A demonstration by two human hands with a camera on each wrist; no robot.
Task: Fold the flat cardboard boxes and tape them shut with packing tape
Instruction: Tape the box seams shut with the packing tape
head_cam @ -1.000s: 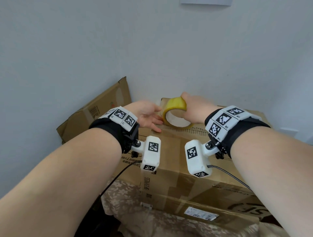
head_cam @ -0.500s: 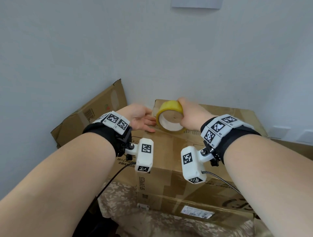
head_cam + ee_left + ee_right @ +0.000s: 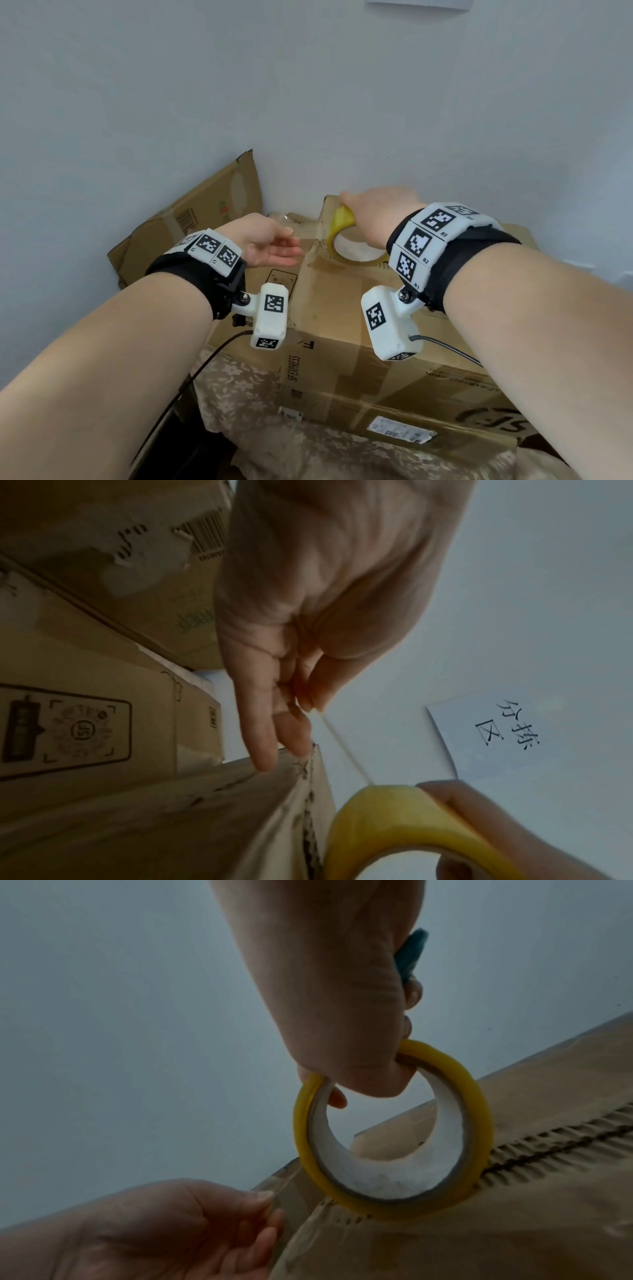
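A closed brown cardboard box [image 3: 342,308] stands before me, its top seam [image 3: 548,1137] rough and perforated. My right hand [image 3: 373,209] grips a yellow tape roll [image 3: 342,222] standing on edge on the box top near the far left corner, thumb inside the core [image 3: 377,1175]. A blue object [image 3: 409,955] is tucked in the same hand. My left hand [image 3: 274,246] is just left of the box corner and pinches the free end of a clear tape strip [image 3: 346,750] that runs taut to the roll [image 3: 394,813]; its other fingers are straight.
A flattened carton [image 3: 191,219] leans on the white wall at the left. Another box [image 3: 394,404] and a patterned cloth [image 3: 239,387] lie below the near side. A paper sign [image 3: 496,729] hangs on the wall. A cable [image 3: 191,373] trails from my left wrist.
My left hand has drawn away from the roll to the left, pulling out a strip of tape. The right hand has tipped the roll toward the far edge.
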